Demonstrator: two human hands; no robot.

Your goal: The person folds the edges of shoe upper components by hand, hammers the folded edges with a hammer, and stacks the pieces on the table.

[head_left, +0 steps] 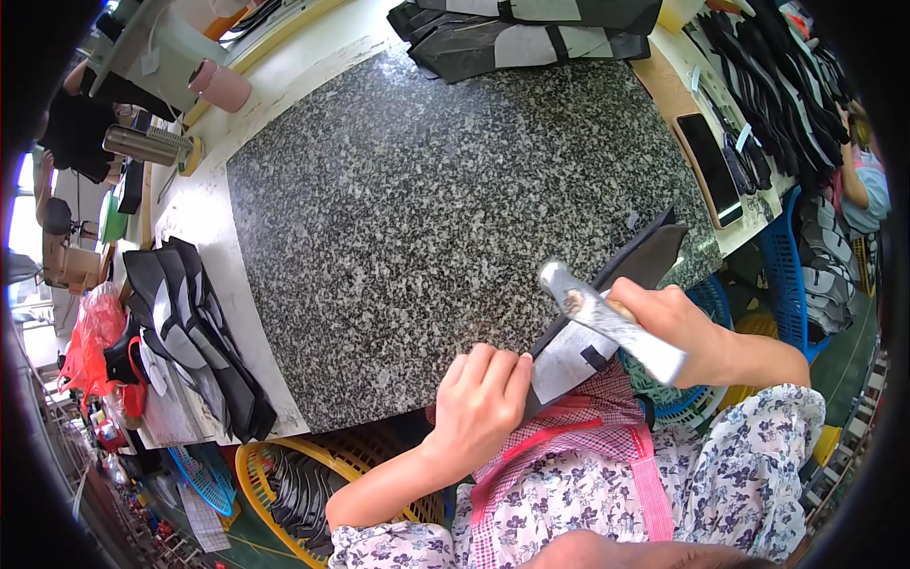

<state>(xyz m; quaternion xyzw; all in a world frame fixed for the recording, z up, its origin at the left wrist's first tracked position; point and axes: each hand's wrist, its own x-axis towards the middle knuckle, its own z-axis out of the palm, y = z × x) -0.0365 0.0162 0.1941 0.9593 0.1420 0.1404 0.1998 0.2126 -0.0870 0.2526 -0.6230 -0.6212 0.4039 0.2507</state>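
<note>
- Black-and-grey leather-like panel [567,364] is being held at the near right edge of the granite surface [417,218], grasped by the curled fingers of the left hand [479,403].
- Hammer [621,334] is being clenched above it by the fingers of the right hand [687,330].
- Work is apparently being done midway; whether stacked panels [190,327] are being kept as finished or waiting cannot be told.

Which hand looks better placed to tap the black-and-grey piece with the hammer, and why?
Probably the right hand: it grips the hammer, which overlaps the piece in view. The left hand holds no visible tool; its fingers are at the piece's edge.
</note>
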